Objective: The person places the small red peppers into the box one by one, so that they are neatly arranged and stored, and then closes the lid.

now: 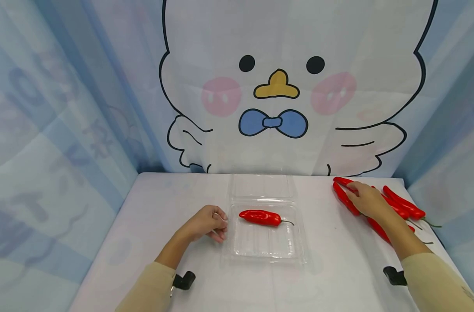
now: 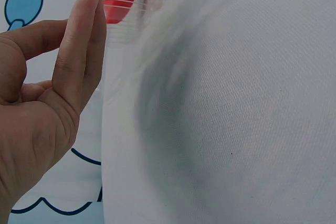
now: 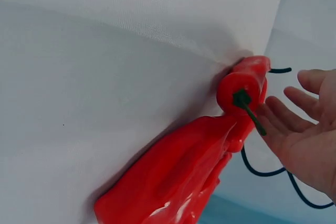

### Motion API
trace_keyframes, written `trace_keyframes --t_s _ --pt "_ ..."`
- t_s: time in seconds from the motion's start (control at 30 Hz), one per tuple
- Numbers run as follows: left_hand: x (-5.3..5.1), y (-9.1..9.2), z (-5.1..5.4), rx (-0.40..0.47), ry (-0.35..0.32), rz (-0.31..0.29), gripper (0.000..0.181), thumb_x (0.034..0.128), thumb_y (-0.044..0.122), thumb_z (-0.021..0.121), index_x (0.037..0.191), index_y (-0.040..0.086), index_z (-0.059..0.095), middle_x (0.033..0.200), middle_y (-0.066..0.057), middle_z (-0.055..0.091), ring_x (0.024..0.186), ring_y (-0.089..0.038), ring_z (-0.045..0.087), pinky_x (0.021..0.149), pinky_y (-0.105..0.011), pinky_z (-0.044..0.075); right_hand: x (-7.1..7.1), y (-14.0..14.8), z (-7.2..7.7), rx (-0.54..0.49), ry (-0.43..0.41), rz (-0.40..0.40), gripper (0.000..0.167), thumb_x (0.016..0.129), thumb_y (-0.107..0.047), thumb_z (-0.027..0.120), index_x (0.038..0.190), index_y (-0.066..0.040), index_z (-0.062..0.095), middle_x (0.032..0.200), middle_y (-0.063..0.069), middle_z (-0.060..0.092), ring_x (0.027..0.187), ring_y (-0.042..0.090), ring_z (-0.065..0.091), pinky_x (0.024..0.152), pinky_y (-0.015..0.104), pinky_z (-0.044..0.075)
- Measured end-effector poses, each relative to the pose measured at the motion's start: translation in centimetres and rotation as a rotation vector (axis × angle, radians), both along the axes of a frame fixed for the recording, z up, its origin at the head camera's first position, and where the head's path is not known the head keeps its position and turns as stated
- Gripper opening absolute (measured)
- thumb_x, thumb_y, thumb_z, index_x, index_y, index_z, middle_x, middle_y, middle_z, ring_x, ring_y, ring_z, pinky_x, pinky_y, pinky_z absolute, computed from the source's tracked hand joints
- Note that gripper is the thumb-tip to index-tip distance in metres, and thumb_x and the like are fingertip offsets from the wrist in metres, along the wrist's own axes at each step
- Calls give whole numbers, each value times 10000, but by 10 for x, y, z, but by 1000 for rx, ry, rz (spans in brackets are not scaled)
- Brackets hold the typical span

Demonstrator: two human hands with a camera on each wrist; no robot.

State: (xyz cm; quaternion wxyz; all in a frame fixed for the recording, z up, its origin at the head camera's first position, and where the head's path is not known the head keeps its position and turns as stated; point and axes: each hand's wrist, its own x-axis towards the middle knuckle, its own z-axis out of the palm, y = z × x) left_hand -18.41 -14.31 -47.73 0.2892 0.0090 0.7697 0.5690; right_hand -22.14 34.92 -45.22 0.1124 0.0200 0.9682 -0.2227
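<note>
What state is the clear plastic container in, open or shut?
Open: its lid is swung back, and a red pepper lies uncovered in the tray.

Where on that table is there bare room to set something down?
On the white table, between the clear container and the bunched red peppers; in front of the container, between the sleeves; and between the left hand and the table's left edge. It's crowded at the right, where the right hand is at the peppers.

Red pepper [image 1: 260, 217] in clear container [image 1: 262, 246]; other peppers [image 1: 404, 202] clustered
</note>
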Motion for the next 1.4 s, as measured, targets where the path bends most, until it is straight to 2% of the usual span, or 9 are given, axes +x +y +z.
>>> trace_keyframes --t_s 0.27,0.47,0.67,0.77,1.03,1.4 --pt "-1 1 0 3 4 -3 153 973 -13 637 1107 -51 572 901 -191 720 647 -187 709 622 -369 658 -10 10 -10 -15 -45 -32 651 1008 -243 649 1508 80 386 1442 367 448 1241 524 452 938 614 587" --pt "-1 1 0 5 4 -7 144 975 -20 633 1101 -49 570 875 -161 717 647 -186 708 621 -369 659 -16 14 -18 3 -86 -15 648 988 -213 680 1480 109 406 1388 360 509 1207 493 503 974 595 579" --pt "-1 1 -1 13 4 -9 150 974 -19 636 1103 -54 567 877 -165 717 651 -190 711 623 -372 659 -16 9 -22 -33 -126 -58 696 969 -220 708 1504 86 386 1420 360 484 1185 479 514 799 430 657" --pt "-1 -1 -1 14 2 -9 156 974 -17 635 1109 -54 565 875 -162 713 653 -195 711 621 -374 659 -15 6 -23 -49 -140 -77 719 961 -234 722 1510 80 380 1431 358 475 1190 479 500 762 400 655" --pt "-1 0 -3 17 -1 -16 156 975 -16 634 1111 -52 567 874 -164 716 654 -196 712 626 -374 660 -13 5 -25 -37 -123 -100 803 916 -277 778 1501 99 378 1397 365 486 1212 507 472 861 533 641" --pt "-1 0 0 4 3 -18 165 984 -4 632 1127 -55 567 876 -163 719 656 -191 708 629 -364 659 -9 3 -31 -43 -79 -101 837 891 -288 798 1510 87 379 1401 375 471 1246 526 449 895 578 619"
